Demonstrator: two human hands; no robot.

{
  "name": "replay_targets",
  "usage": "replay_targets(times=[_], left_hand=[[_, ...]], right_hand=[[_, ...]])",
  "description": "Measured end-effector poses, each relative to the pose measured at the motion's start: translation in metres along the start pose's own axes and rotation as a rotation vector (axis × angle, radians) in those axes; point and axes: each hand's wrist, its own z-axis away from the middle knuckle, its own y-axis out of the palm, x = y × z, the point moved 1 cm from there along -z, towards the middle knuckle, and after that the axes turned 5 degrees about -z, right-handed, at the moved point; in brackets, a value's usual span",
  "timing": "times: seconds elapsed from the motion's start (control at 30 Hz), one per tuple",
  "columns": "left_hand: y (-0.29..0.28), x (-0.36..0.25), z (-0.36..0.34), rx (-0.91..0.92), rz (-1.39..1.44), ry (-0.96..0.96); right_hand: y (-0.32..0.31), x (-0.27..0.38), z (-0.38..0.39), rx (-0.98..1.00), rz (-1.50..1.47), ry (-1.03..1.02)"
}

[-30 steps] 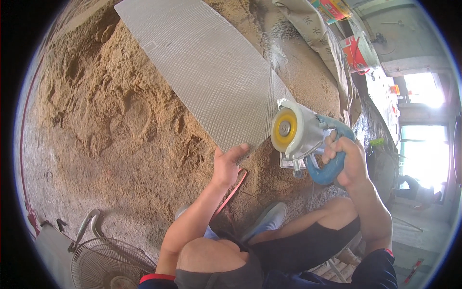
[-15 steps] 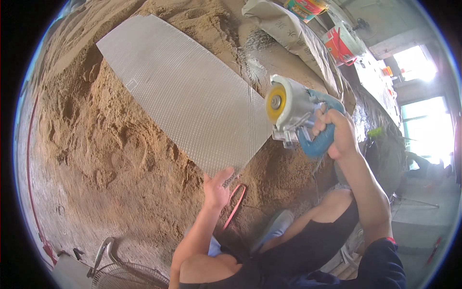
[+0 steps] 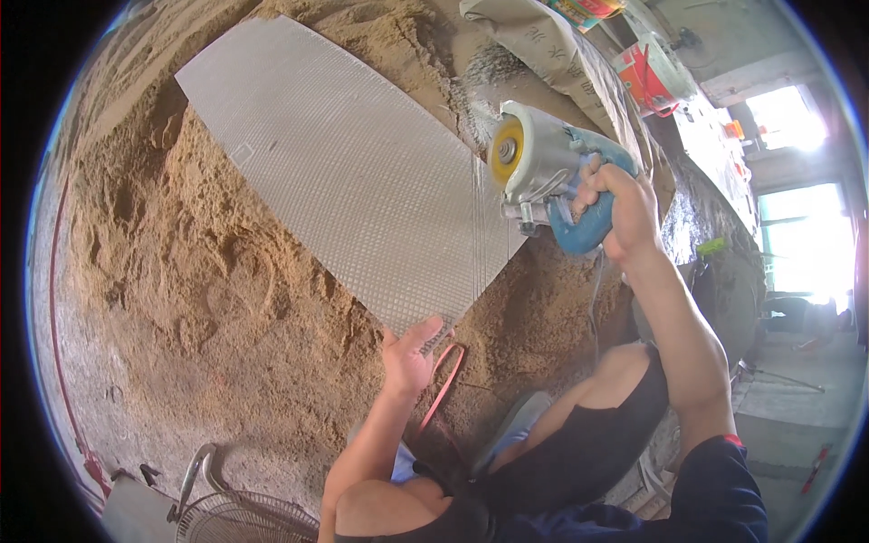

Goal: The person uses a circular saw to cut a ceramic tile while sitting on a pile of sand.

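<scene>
A large grey tile (image 3: 344, 172), its ribbed back facing up, lies slantwise on a heap of sand. My left hand (image 3: 412, 357) grips the tile's near corner, thumb on top and the other fingers mostly hidden beneath. In my right hand (image 3: 625, 204) is a handheld tile cutter (image 3: 548, 158) with a blue handle, a silver guard and a round yellow-rimmed blade. The cutter is held above the tile's right end, close to several straight lines that cross the tile there. Whether the blade touches the tile I cannot tell.
Brown sand (image 3: 217, 262) surrounds the tile. A paper sack (image 3: 552, 54) lies at the far right, with a red and white bucket (image 3: 652, 77) beyond it. A pink strap (image 3: 444, 389) lies near my left hand. A fan (image 3: 244, 518) is at the lower left.
My right hand has moved the tile cutter slightly away from me and to the left. My left hand keeps its hold on the tile's corner.
</scene>
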Motion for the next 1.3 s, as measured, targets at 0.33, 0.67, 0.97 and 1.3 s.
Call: replay_targets(times=[0.33, 0.67, 0.97, 1.3], left_hand=[[-0.016, 0.007, -0.001, 0.055, 0.006, -0.064], [-0.005, 0.0, 0.0, 0.062, 0.0, -0.041], [-0.009, 0.001, 0.0, 0.07, -0.04, -0.054], [-0.001, -0.005, 0.001, 0.069, -0.011, -0.066]], right_hand=[[-0.003, -0.003, -0.008, 0.007, 0.045, 0.017], [-0.001, -0.005, -0.01, -0.015, 0.004, 0.002], [-0.003, -0.007, -0.013, 0.004, 0.016, 0.018], [0.001, -0.004, -0.007, -0.008, 0.065, 0.035]])
